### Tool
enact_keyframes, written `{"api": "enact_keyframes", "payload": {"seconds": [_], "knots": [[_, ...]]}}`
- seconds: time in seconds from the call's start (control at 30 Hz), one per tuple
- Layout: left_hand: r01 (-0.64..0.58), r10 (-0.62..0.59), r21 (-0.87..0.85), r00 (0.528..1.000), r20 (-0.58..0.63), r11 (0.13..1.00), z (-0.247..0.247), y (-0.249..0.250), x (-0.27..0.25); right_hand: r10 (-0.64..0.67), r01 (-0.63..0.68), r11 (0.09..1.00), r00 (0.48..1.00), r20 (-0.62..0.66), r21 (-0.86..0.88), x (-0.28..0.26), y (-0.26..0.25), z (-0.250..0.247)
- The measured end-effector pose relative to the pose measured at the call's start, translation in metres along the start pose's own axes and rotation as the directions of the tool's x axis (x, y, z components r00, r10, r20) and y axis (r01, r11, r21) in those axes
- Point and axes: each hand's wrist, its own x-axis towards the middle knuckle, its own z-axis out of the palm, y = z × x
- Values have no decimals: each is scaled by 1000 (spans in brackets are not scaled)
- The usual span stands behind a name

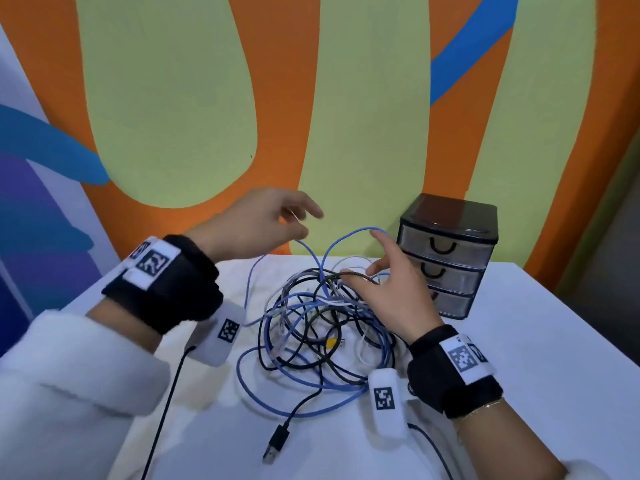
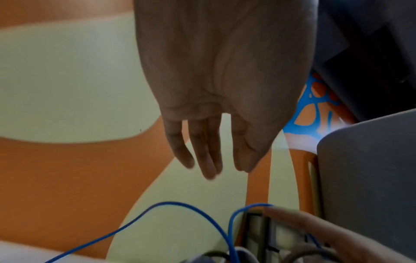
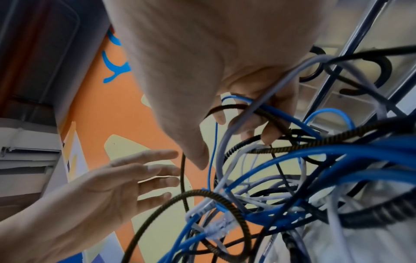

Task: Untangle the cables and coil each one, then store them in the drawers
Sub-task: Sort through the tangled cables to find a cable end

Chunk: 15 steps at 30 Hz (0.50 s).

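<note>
A tangle of blue, black, grey and white cables (image 1: 311, 323) lies in the middle of the white table (image 1: 519, 341). My right hand (image 1: 367, 268) reaches into its far side. In the right wrist view that right hand (image 3: 254, 124) has its fingers curled round a black braided cable (image 3: 236, 106) and blue and grey strands. Two blue cable loops (image 1: 346, 233) rise between my hands. My left hand (image 1: 308, 221) hovers above the pile, fingers straight and relaxed, holding nothing; the left wrist view shows this left hand (image 2: 225, 170) above a blue loop (image 2: 171, 203).
A small black drawer unit (image 1: 446, 258) with three translucent drawers, all closed, stands at the back right against the painted wall. A black USB plug (image 1: 277, 441) trails from the pile towards the table's near edge. Thin black leads run from both wristbands.
</note>
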Motion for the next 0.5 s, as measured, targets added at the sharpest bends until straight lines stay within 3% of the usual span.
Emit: {"api": "enact_keyframes", "payload": {"seconds": [0.07,0.2,0.33,0.4,0.5], "knots": [[-1,1,-1,987,160,1000,-1,0,13,4,-4,1000,1000,11,-9,-1,-1,2],[27,-82,213,963,257,977,-8,-16,36,1,3,997,998,56,-77,-2,-4,4],[44,-97,134,902,421,990,3,-9,41,25,-21,994,999,34,-109,-1,-3,6],[-19,-67,188,896,440,982,22,-8,40,36,-35,995,999,7,-94,0,-2,4],[-148,22,344,938,346,927,41,-5,31,29,-31,996,999,-28,-80,0,-1,3]]}}
